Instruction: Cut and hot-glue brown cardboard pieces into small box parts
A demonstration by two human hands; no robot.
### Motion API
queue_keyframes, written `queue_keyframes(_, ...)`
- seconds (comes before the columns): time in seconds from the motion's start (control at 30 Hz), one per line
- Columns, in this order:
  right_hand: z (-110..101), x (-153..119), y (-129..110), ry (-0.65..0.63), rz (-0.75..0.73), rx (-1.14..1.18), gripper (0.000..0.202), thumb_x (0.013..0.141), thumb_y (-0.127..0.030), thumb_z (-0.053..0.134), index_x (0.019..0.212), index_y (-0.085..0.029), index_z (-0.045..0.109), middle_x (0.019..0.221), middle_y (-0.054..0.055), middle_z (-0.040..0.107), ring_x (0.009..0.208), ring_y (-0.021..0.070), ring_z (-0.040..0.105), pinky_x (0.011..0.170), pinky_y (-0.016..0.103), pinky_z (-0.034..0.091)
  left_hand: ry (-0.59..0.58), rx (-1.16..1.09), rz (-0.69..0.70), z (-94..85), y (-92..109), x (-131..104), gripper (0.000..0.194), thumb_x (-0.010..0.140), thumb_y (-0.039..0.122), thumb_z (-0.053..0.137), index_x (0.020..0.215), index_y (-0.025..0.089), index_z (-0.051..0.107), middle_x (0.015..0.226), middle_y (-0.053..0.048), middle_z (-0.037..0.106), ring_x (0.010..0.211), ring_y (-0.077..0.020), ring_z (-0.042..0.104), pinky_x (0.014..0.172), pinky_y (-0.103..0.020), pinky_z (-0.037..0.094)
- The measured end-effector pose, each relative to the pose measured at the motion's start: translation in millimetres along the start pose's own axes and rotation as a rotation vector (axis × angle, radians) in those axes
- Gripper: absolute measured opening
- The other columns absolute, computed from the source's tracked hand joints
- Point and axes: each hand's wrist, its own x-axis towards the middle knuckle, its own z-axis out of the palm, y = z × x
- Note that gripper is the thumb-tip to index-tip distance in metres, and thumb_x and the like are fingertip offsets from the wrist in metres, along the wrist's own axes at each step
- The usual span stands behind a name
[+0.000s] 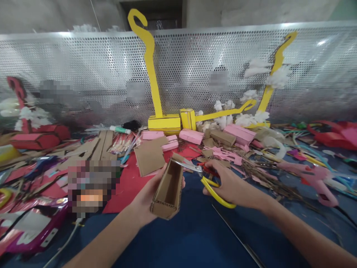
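Observation:
In the centre of the head view, my left hand [147, 196] is wrapped round a long open cardboard box [168, 186], tilted with its hollow side toward the camera. My right hand [227, 184] grips scissors [214, 190] with yellow handles and some red on them. The metal blades point left and reach the far end of the box; whether they are cutting into it is hard to tell. Behind the box lie a flat cardboard piece [150, 156] and a red sheet [125, 190].
Yellow hooked shapes on box bases [164, 123] stand by the perforated metal barrier [97, 63]. Pink boxes [191, 136] and paper scraps lie before them. A pink glue gun [314, 178] is at right, a long metal strip [240, 238] in front, and a purple package [36, 232] at left.

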Motion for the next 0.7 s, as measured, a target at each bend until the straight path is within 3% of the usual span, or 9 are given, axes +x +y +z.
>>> queue_keyframes(0.2, -0.2, 1.4, -3.2, 0.014, -0.047, 0.049, 0.051, 0.078, -0.053, 0.079, 0.115, -0.023, 0.061, 0.102, 0.006, 0.071, 0.084, 0.0212, 0.063, 0.074, 0.033, 0.051, -0.011, 0.014, -0.068, 1.0, -2.3, -2.4, 0.042, 0.101, 0.043, 0.057, 0.109, 0.004, 0.071, 0.092, -0.015, 0.078, 0.075, -0.0181, 0.077, 0.072, -0.025, 0.062)
queue_keyframes(0.4, -3.0, 4.1, -3.7, -0.009, -0.048, -0.023, 0.047, 0.072, -0.062, 0.081, 0.09, -0.02, 0.067, 0.076, 0.001, 0.065, 0.065, 0.0155, 0.05, 0.056, 0.027, 0.038, -0.021, -0.007, -0.082, 1.8, -0.3, -2.0, 0.041, 0.101, 0.042, 0.056, 0.106, 0.004, 0.071, 0.091, -0.016, 0.078, 0.077, -0.0195, 0.078, 0.072, -0.026, 0.062)
queue_keyframes(0.6, -5.0, 3.4, -3.5, -0.023, -0.046, -0.024, 0.029, 0.077, -0.045, 0.079, 0.082, -0.02, 0.065, 0.075, 0.0, 0.064, 0.065, 0.0143, 0.049, 0.056, 0.025, 0.035, -0.027, 0.032, -0.09, 1.0, -1.6, -2.1, 0.041, 0.101, 0.043, 0.057, 0.106, 0.005, 0.071, 0.09, -0.015, 0.078, 0.074, -0.0191, 0.077, 0.069, -0.026, 0.062)
queue_keyframes(0.7, -4.8, 3.9, -2.5, -0.014, -0.035, -0.027, 0.033, 0.074, -0.045, 0.081, 0.073, -0.02, 0.058, 0.07, -0.002, 0.059, 0.063, 0.0129, 0.046, 0.054, 0.025, 0.033, -0.02, 0.035, -0.096, 1.9, -0.9, -2.1, 0.041, 0.1, 0.044, 0.058, 0.106, 0.005, 0.071, 0.089, -0.014, 0.078, 0.072, -0.0187, 0.076, 0.068, -0.026, 0.062)
